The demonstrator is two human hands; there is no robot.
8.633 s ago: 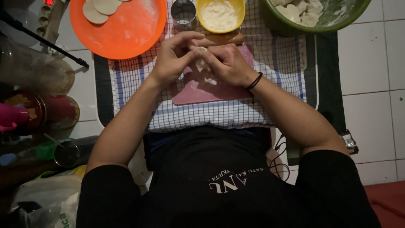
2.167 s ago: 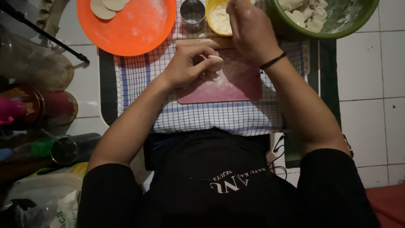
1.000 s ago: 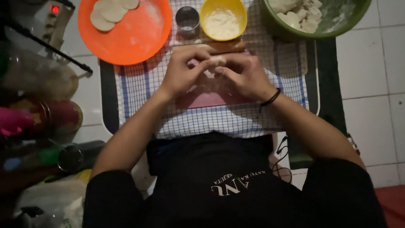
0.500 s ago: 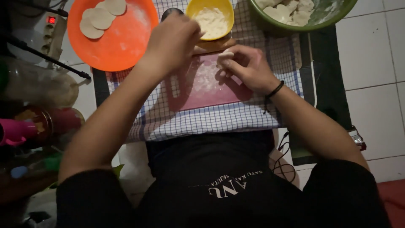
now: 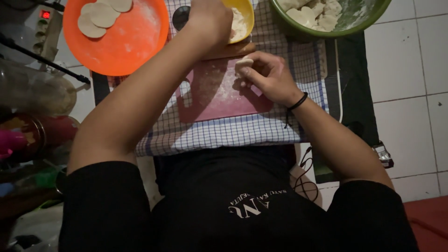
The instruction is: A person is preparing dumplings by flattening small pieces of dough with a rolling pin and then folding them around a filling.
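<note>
Small pale folded dumpling (image 5: 243, 64), pinched upright over the floured pink board (image 5: 219, 95)

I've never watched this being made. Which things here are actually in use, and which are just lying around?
In use: dough piece in the right hand; left hand at the yellow bowl; pink board; orange plate of dough rounds; green bowl.

Lying about: power strip; red container; cable.
</note>
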